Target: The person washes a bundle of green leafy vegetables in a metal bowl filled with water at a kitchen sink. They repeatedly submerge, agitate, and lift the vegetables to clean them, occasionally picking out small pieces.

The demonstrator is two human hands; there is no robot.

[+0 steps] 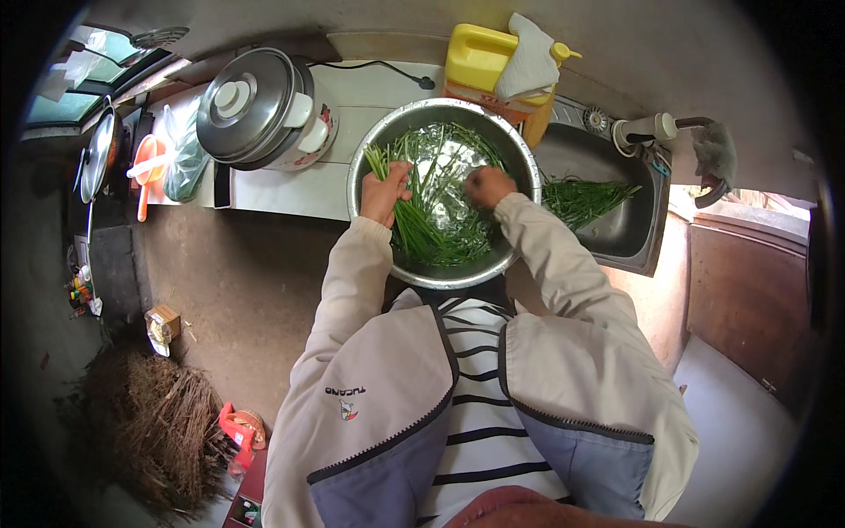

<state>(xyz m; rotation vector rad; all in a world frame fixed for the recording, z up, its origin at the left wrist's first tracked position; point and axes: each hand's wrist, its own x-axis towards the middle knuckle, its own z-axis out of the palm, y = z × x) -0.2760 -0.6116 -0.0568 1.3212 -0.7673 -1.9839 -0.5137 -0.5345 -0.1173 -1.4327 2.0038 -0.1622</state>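
A large round metal basin (pixel 528 165) holds water and long green leafy stalks (pixel 455 241), which look like chives. At its left side my left hand (pixel 388 191) is closed around a bundle of the stalks (pixel 412 228), whose pale ends stick up above my fist and whose green ends hang into the water. My right hand (pixel 490 187) is over the right part of the basin, blurred, with its fingers curled; whether it holds a stalk cannot be made out. More green stalks (pixel 581 201) lie in the metal sink (pixel 617 234) to the right of the basin.
Behind the basin stands a yellow jug (pixel 478 59) with a white cloth (pixel 528 63) over it. A lidded electric pot (pixel 247 109), a green plastic bag (pixel 185 165) and an orange ladle (pixel 150 158) are on the counter at left. A faucet (pixel 693 123) reaches out at right. Dry brushwood (pixel 158 422) lies on the floor.
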